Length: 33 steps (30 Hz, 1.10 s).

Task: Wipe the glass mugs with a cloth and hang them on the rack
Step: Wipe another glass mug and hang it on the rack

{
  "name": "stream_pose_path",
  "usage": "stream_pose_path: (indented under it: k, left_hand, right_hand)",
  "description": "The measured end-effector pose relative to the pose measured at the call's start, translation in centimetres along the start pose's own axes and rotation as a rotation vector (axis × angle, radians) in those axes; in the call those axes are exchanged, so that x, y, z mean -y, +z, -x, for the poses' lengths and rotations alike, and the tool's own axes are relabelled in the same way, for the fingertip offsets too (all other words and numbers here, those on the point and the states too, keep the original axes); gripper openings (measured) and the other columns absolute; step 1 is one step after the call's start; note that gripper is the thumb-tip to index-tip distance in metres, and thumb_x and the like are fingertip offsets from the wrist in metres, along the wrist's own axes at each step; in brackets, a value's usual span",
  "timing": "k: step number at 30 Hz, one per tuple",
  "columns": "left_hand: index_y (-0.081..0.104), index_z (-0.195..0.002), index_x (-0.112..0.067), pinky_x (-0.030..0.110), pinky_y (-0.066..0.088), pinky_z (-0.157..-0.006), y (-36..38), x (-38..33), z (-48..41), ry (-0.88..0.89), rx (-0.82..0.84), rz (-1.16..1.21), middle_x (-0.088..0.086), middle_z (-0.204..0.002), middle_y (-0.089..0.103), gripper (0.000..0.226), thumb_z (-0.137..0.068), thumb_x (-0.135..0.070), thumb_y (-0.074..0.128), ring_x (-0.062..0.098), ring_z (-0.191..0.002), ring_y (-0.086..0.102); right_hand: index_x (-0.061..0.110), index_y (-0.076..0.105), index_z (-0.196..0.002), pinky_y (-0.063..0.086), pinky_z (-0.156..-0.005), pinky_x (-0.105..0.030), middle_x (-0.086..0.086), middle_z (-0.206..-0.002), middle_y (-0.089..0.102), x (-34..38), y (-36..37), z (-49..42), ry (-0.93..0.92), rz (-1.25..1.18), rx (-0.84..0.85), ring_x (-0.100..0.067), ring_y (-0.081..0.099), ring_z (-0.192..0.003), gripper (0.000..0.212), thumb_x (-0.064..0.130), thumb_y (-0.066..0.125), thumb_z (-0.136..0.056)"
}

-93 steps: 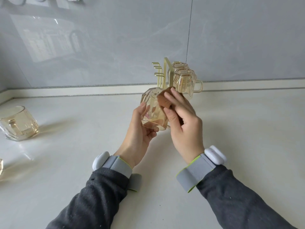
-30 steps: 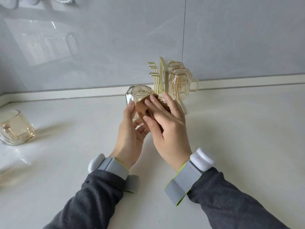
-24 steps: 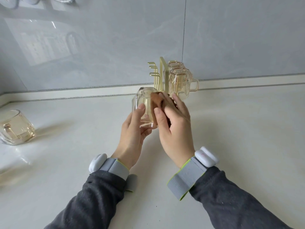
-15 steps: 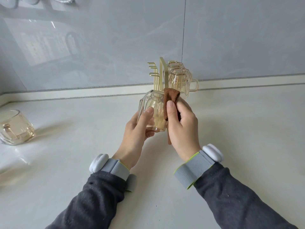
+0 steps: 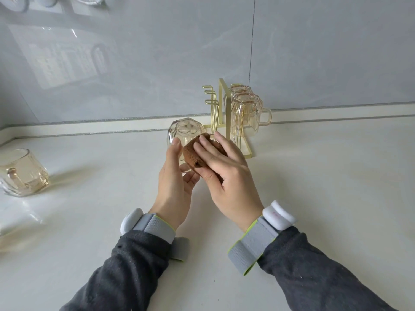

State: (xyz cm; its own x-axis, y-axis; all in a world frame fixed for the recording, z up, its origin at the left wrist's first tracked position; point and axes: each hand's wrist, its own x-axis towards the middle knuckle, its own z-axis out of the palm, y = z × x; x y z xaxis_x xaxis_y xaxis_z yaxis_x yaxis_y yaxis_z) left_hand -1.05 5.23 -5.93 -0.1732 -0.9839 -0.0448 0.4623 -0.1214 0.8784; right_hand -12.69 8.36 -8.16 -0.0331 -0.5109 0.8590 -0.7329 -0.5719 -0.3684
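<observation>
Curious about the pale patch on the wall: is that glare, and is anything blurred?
Head view: the glossy wall mirrors a pale window-like patch, a reflection; the loose mug throws a soft shadow rightward; the held mug and cloth look sharp.

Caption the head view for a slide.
Left hand grips an amber glass mug; right hand holds a brown cloth against it.
</observation>
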Motion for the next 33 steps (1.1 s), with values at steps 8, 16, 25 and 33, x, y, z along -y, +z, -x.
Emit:
stream_pose_path:
  k: [8, 16, 25, 33]
  left_hand:
    - [0.07, -0.106, -0.015, 0.027, 0.05, -0.076, 0.5, 0.2, 0.4, 0.106, 0.124, -0.22, -0.001, -0.084, 0.069, 0.036, -0.096, -0.049, 0.067, 0.016, -0.077, 0.065]
    - [0.059, -0.135, -0.025, 0.041, 0.056, -0.099, 0.0, 1.3, 0.4, 0.209, 0.32, -0.442, 0.0, -0.116, 0.076, 0.076, -0.069, -0.056, 0.082, 0.024, -0.105, 0.073]
    - [0.059, -0.129, -0.014, 0.035, 0.061, -0.091, -0.1, 1.2, 0.2, 0.157, 0.351, -0.528, 0.01, -0.115, 0.076, 0.08, -0.06, -0.031, 0.095, 0.026, -0.105, 0.075]
    - [0.049, -0.125, -0.027, 0.009, 0.045, -0.086, -0.2, 1.7, 0.1, 0.295, 0.332, -0.66, 0.007, -0.125, 0.061, 0.081, -0.056, -0.028, 0.093, 0.001, -0.101, 0.064]
  right_hand:
    - [0.006, 0.068, -0.127, 0.039, -0.113, -0.033, -0.002, -0.136, 0.063, 0.1, -1.1, -0.6, 0.264, -0.11, -0.133, -0.021, 0.049, -0.137, 0.04, 0.03, 0.048, -0.102]
    - [0.024, 0.054, -0.065, 0.033, -0.053, -0.022, 0.017, -0.049, 0.042, 0.1, -3.6, -2.1, 0.645, -0.422, -0.336, -0.005, 0.037, -0.052, 0.041, 0.026, 0.051, -0.106]
    - [0.021, 0.064, -0.099, 0.048, -0.065, -0.021, 0.012, -0.071, 0.069, 0.5, -4.1, -2.4, 0.623, -0.52, -0.3, -0.006, 0.062, -0.067, 0.012, 0.02, 0.054, -0.105]
    - [0.021, 0.066, -0.092, 0.05, -0.066, -0.027, 0.007, -0.076, 0.07, -0.1, -4.3, -2.9, 0.796, -0.668, -0.383, -0.012, 0.062, -0.071, 0.017, 0.023, 0.054, -0.105]
